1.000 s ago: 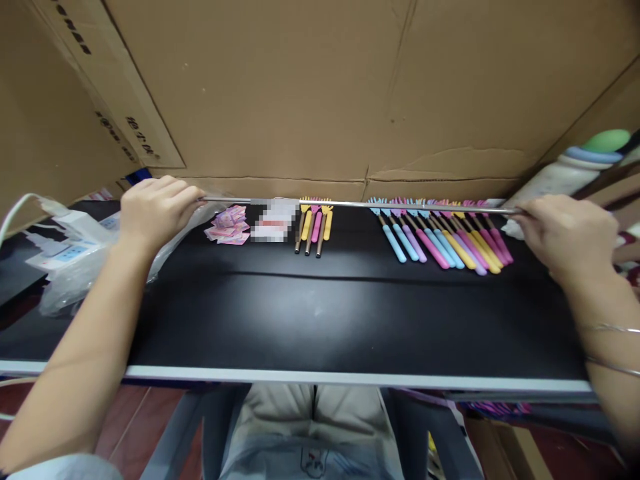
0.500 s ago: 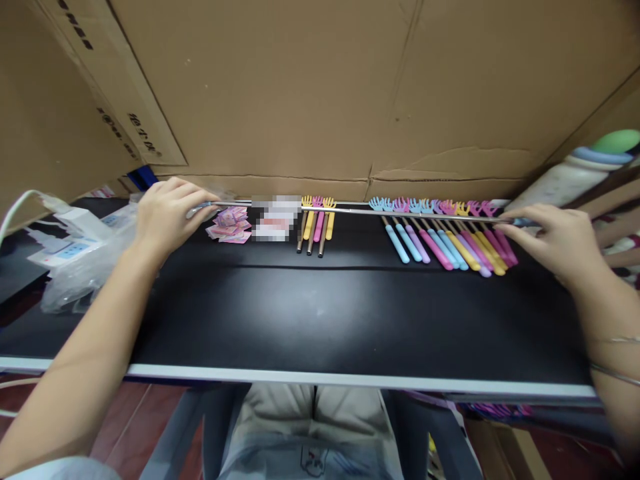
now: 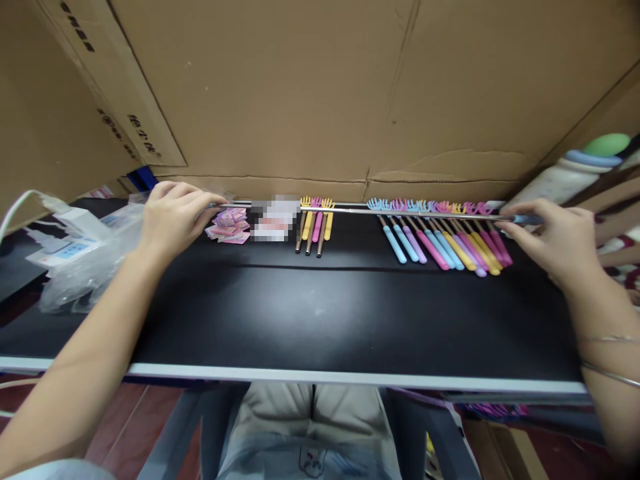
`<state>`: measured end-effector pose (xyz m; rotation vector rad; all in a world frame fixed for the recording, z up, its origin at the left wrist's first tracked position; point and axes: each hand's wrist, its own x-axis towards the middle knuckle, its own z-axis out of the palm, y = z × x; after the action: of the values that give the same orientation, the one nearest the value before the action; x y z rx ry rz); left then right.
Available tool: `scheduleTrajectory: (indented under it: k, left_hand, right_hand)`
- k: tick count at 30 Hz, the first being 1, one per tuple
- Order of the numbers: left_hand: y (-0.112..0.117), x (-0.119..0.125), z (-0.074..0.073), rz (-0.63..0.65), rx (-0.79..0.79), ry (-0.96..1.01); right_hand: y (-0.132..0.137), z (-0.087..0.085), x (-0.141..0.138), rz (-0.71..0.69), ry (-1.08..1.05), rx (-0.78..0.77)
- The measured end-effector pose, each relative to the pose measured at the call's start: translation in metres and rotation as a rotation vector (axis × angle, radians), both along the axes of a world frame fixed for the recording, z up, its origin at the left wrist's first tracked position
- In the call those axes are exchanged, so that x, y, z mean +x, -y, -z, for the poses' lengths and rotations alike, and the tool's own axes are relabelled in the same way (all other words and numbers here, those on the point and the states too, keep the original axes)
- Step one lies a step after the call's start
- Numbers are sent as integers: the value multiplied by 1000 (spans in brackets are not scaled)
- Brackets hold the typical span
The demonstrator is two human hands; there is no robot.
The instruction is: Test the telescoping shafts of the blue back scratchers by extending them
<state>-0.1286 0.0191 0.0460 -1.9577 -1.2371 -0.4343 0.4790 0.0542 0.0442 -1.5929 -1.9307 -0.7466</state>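
Note:
A thin metal telescopic rod (image 3: 350,210), drawn out long, stretches level between my two hands above the back of the black desk. My left hand (image 3: 175,217) pinches its left end, which the fingers mostly cover. At the other end my right hand (image 3: 565,240) is closed around a light blue part (image 3: 525,219) of the rod. Beneath the rod's right half lies a row of colourful back scratchers (image 3: 430,243) with claw-shaped heads. A smaller group of back scratchers (image 3: 317,227), yellow and pink with metal tubes, rests left of the desk's middle.
Pink printed paper pieces (image 3: 229,225) lie piled near my left hand, beside a blurred-out packet (image 3: 276,220). A power strip (image 3: 70,247) and clear plastic bags (image 3: 83,287) occupy the left side. Cardboard (image 3: 280,93) walls the back. A bottle with a green top (image 3: 560,175) stands right.
My left hand has shifted slightly right, and the hands are a little closer together. More of the light blue part shows at my right hand. Both keep hold of the rod.

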Motion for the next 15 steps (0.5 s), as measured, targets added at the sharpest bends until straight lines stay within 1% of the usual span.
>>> scheduleTrajectory:
  k: [2, 5, 9, 12, 15]
  left_hand:
    - [1, 2, -1, 2, -17, 20]
    - [2, 2, -1, 6, -18, 34]
    - [2, 1, 0, -7, 25, -26]
    - [1, 2, -1, -6, 23, -69]
    - [2, 5, -2, 2, 21, -63]
  right_hand:
    - [0, -1, 0, -13, -45, -19]
    - [1, -3, -1, -1, -58, -47]
    - [2, -6, 0, -2, -45, -142]
    - [4, -7, 2, 27, -54, -226]
    - [5, -8, 5, 32, -57, -242]
